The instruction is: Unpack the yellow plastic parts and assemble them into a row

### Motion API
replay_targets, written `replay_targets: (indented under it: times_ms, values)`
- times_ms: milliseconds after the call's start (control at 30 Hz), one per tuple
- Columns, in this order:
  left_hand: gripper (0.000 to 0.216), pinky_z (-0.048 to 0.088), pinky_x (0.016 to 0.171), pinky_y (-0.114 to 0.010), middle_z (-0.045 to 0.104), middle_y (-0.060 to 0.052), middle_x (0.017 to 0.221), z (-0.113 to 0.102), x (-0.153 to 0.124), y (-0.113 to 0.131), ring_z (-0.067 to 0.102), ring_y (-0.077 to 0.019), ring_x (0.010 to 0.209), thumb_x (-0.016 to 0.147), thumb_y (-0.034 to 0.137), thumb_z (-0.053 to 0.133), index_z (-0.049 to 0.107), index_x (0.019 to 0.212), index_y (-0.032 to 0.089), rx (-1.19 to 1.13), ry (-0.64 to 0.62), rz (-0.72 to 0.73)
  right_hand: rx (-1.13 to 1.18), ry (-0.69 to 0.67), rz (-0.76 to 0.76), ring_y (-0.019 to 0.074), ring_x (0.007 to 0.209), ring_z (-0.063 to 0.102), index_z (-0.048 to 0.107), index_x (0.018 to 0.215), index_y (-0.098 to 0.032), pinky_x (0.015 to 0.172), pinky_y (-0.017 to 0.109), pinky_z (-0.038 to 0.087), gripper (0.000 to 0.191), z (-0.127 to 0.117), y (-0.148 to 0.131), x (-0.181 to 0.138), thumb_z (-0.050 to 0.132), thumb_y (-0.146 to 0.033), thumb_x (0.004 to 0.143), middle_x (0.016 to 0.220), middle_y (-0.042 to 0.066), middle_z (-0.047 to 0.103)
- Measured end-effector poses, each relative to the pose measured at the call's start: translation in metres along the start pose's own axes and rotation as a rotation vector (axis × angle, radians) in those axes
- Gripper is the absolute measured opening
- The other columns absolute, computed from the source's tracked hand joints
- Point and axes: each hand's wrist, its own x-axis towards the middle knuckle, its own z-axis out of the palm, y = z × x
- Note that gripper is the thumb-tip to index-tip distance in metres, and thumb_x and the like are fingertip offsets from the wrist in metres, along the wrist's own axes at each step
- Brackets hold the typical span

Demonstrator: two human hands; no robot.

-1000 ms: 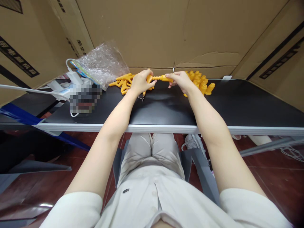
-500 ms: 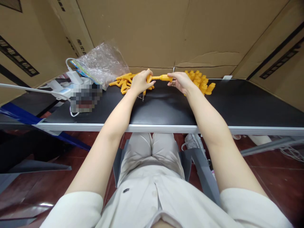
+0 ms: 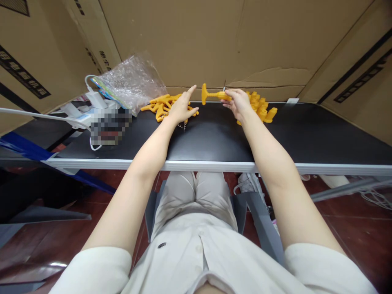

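Note:
My right hand is closed on a yellow corkscrew with a T-shaped handle. The corkscrew lies level in the air, its handle end pointing left and its other end inside my fingers. My left hand is open, fingers and thumb apart, with nothing in it. Behind and under the left hand is a pile of yellow T-handled corkscrews, and a bare metal spiral pokes out below. Upright yellow sleeves stand in rows beyond the right hand, which partly hides them.
A clear plastic bag leans at the back left. Beside it are a power strip with a white plug and a blurred-out object. Cardboard walls the black table at the back and sides.
My left hand has let go of the corkscrew's handle and spread its fingers. My right hand, still gripping the corkscrew, has moved slightly right, away from the left hand.

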Motion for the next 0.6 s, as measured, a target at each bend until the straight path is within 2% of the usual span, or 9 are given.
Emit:
replay_targets:
  times_ms: [67,133,200,267,333,433,600]
  values:
    - [0.077,0.043,0.121,-0.045,0.057,-0.017,0.151,0.002,0.0,0.0,0.056,-0.0295,0.141,0.091,0.02,0.063,0.034,0.163,0.022,-0.005,-0.013,0.012,-0.34,0.037,-0.178,0.0196,0.11,0.069,0.058,0.112,-0.019,0.104,0.035,0.054,0.016,-0.003,0.006,0.0,0.055,-0.015,0.097,0.126,0.011,0.069]
    - [0.071,0.042,0.122,-0.045,0.058,-0.016,0.15,0.004,0.002,0.001,0.055,-0.029,0.143,0.091,0.018,0.061,0.041,0.159,0.022,-0.008,-0.024,0.02,-0.739,-0.033,-0.339,0.0272,0.126,0.062,0.062,0.124,-0.016,0.114,0.041,0.047,0.03,-0.003,0.013,-0.003,0.056,-0.014,0.095,0.135,0.016,0.066]
    - [0.066,0.043,0.123,-0.044,0.06,-0.016,0.149,0.006,0.003,0.004,0.056,-0.0288,0.142,0.091,0.017,0.06,0.046,0.155,0.02,-0.004,-0.041,0.009,-1.066,-0.144,-0.413,0.0337,0.134,0.057,0.062,0.133,-0.01,0.122,0.048,0.038,0.038,0.0,0.018,-0.007,0.054,-0.014,0.096,0.14,0.021,0.063]
    - [0.062,0.043,0.122,-0.044,0.061,-0.017,0.147,0.006,0.004,0.007,0.057,-0.029,0.14,0.09,0.015,0.06,0.05,0.152,0.018,0.007,-0.06,-0.018,-1.278,-0.19,-0.428,0.0371,0.134,0.057,0.061,0.137,-0.004,0.126,0.054,0.028,0.043,0.004,0.023,-0.01,0.049,-0.01,0.096,0.141,0.024,0.062]
    - [0.061,0.044,0.122,-0.044,0.064,-0.018,0.142,0.005,0.004,0.008,0.06,-0.0289,0.135,0.09,0.015,0.059,0.051,0.15,0.016,0.016,-0.068,-0.039,-1.398,-0.187,-0.422,0.0378,0.134,0.058,0.063,0.137,-0.001,0.128,0.057,0.021,0.047,0.008,0.028,-0.01,0.042,-0.003,0.095,0.14,0.024,0.062]
    - [0.06,0.045,0.12,-0.044,0.068,-0.016,0.135,0.005,0.004,0.006,0.063,-0.028,0.13,0.09,0.015,0.06,0.052,0.149,0.017,0.016,-0.053,-0.039,-1.457,-0.185,-0.407,0.0371,0.137,0.057,0.069,0.132,-0.003,0.127,0.061,0.021,0.051,0.008,0.034,-0.006,0.033,0.001,0.095,0.139,0.024,0.063]
    - [0.06,0.047,0.119,-0.044,0.07,-0.015,0.132,0.009,0.005,0.0,0.065,-0.0277,0.127,0.089,0.017,0.06,0.054,0.149,0.018,0.027,-0.042,-0.036,-1.498,-0.229,-0.301,0.0397,0.146,0.047,0.069,0.135,0.001,0.127,0.062,0.018,0.052,0.003,0.041,0.007,0.036,-0.003,0.096,0.148,0.027,0.057]
